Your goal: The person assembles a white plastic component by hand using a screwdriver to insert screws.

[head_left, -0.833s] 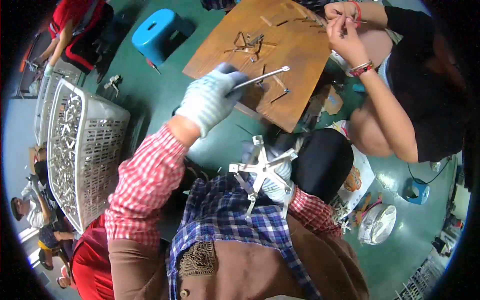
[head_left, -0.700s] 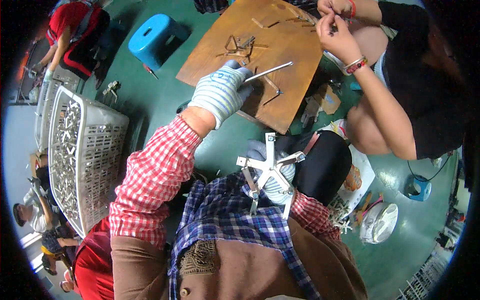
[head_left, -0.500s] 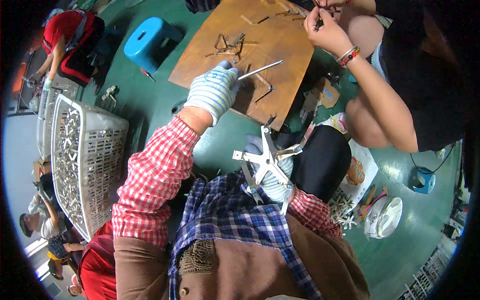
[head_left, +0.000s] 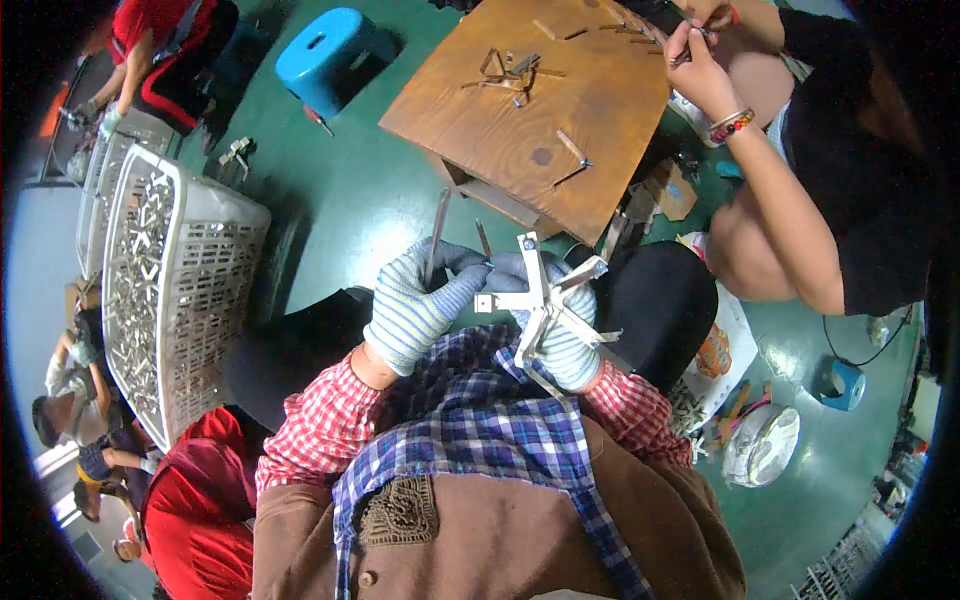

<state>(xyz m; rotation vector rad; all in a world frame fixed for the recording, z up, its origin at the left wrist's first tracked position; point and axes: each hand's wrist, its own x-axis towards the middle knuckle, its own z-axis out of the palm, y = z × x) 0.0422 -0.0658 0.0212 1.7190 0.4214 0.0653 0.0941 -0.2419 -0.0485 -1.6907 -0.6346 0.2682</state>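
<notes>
Pinching a thin metal rod [head_left: 437, 232] in my gloved left hand [head_left: 418, 308], right hand [head_left: 560, 335] gripping the metal star frame [head_left: 540, 300] (spindly thing); gloves might let the rod slip.

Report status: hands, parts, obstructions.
Left hand gripping metal rod. Right hand holding spoked metal frame. Both close together above lap. Nothing between them.

The left glove [head_left: 415, 310] hides the rod's [head_left: 437, 235] lower end. The frame's [head_left: 540, 300] hub covers most of the right glove [head_left: 560, 335]. Parts in the basket [head_left: 170, 290] beside the gloves are too small to tell.
</notes>
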